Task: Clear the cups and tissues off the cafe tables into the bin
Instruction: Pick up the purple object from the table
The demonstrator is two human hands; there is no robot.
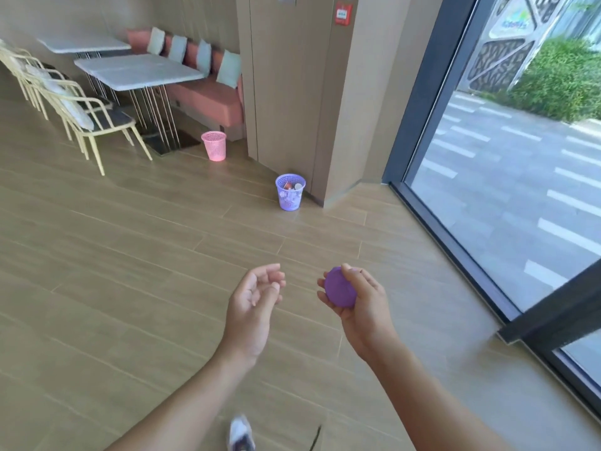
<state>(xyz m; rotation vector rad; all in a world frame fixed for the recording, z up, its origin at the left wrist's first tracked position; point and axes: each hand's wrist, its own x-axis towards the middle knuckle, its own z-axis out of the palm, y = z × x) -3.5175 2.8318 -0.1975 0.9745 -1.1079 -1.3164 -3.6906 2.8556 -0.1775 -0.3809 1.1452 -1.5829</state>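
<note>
Gripping a purple cup (340, 288) in the right hand (357, 304), fingers (359, 279) curled round it; left hand (252, 301) empty, loosely curled; walk up to the purple mesh bin (290, 198), well ahead on the floor (130, 271); release directly above its rim.

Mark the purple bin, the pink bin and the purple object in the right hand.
purple bin (289, 201): head view, front wall.
pink bin (214, 149): head view, front wall.
purple object (338, 288): head view, round flat face.
</note>
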